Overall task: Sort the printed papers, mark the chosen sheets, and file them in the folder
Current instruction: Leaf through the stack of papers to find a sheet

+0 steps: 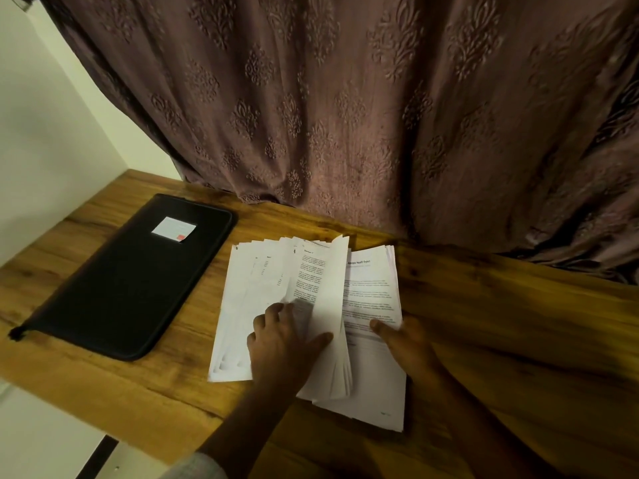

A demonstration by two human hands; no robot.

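Mid-sort: my left hand (281, 340) lays flat fingers on the fanned white printed papers (238, 305), my right hand (406, 344) grips their edge; next I must single out one sheet.

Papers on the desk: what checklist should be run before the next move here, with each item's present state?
1. Is the folder open for filing: not ok; it lies closed on the table, left of the papers.
2. Is a marker at hand: cannot tell; none shows in view.
3. Are the fanned sheets pinned: ok; the left hand presses on them.
4. Is the right stack steadied: ok; the right hand holds it, thumb on top.
5. Is the lifted sheet under control: cannot tell; it stands raised between the piles, beside the left thumb.
6. Is the print legible for sorting: cannot tell; most text is blurred.
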